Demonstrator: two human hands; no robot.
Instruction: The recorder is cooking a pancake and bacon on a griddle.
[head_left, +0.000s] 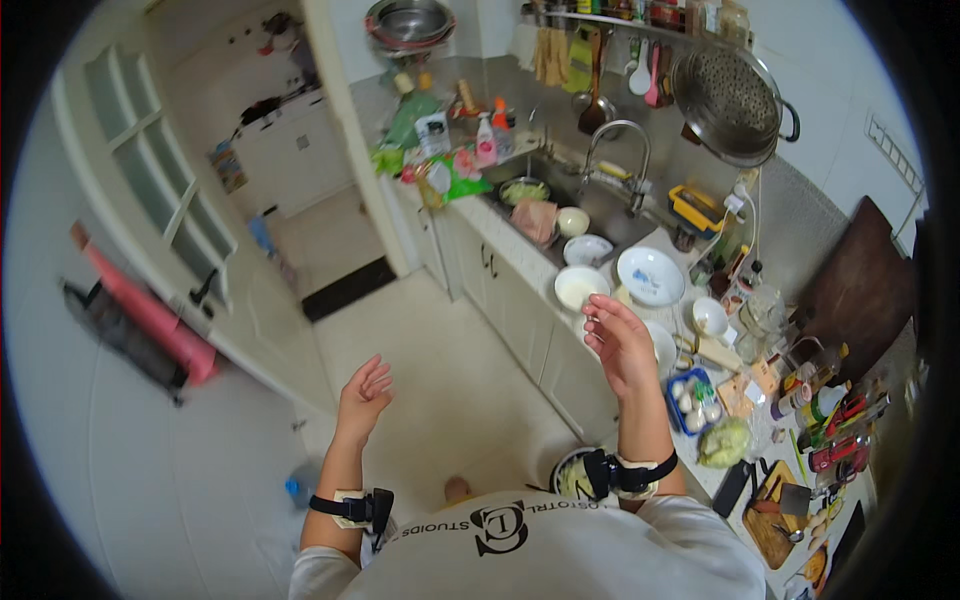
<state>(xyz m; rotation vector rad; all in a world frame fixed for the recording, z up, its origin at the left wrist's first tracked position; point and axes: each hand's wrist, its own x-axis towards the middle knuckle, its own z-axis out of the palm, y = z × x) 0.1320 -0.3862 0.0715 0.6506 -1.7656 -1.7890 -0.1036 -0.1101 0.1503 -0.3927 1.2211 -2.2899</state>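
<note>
My left hand (365, 391) is raised over the floor, its fingers loosely curled and nothing in it. My right hand (621, 341) hovers by the counter with fingers half bent and nothing visible in them. Its fingertips overlap the near rim of a white bowl (577, 285); whether they touch it I cannot tell. Beside that bowl stands a wide white basin with a blue pattern (651, 276). Another white plate (661, 346) is partly hidden behind my right hand. In the sink (600, 214) are a patterned bowl (587, 250), a pale bowl (573, 222) and a pinkish bag (535, 220).
A blue tray of eggs (694, 401), a cabbage (724, 442) and a wooden cutting board with a cleaver (772, 517) lie along the right counter. A steel colander (727, 105) hangs on the wall. A bin (574, 474) stands beside me. At left, a door (157, 180) stands ajar.
</note>
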